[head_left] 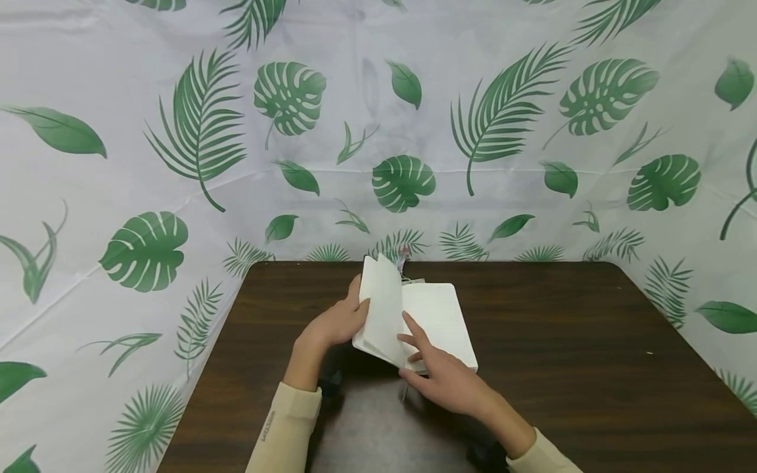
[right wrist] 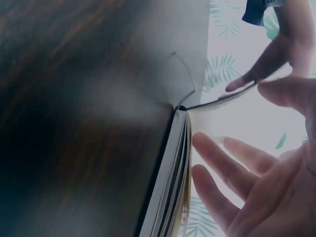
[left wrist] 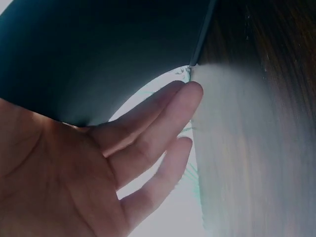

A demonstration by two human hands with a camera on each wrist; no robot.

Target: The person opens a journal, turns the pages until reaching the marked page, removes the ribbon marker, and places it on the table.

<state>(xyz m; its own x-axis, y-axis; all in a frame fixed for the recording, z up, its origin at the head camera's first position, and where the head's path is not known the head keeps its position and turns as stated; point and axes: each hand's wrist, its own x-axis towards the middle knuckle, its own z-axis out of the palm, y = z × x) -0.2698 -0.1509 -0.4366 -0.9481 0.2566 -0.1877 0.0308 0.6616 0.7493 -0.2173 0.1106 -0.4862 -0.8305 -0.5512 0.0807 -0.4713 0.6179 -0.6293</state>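
A notebook [head_left: 440,322] with a dark cover and white pages lies spread on the table, its left side lifted at a slant. My left hand [head_left: 334,322] pinches that raised side, thumb over the pages and fingers behind. From the left wrist view, the dark cover [left wrist: 108,54] hides the thumb of my left hand [left wrist: 98,163], while its other fingers extend beneath. My right hand [head_left: 446,378] has its fingers spread over the lower middle of the pages. Beside the page block [right wrist: 170,173], the fingertips of my right hand [right wrist: 261,182] are at or very near the paper.
A dark wooden table [head_left: 562,341] holds the notebook. A thin ribbon or cord [right wrist: 190,76] trails from the spine's lower end. Some small pinkish thing [head_left: 404,253] shows at the notebook's top. Behind hangs a white cloth [head_left: 355,39] printed with green leaves.
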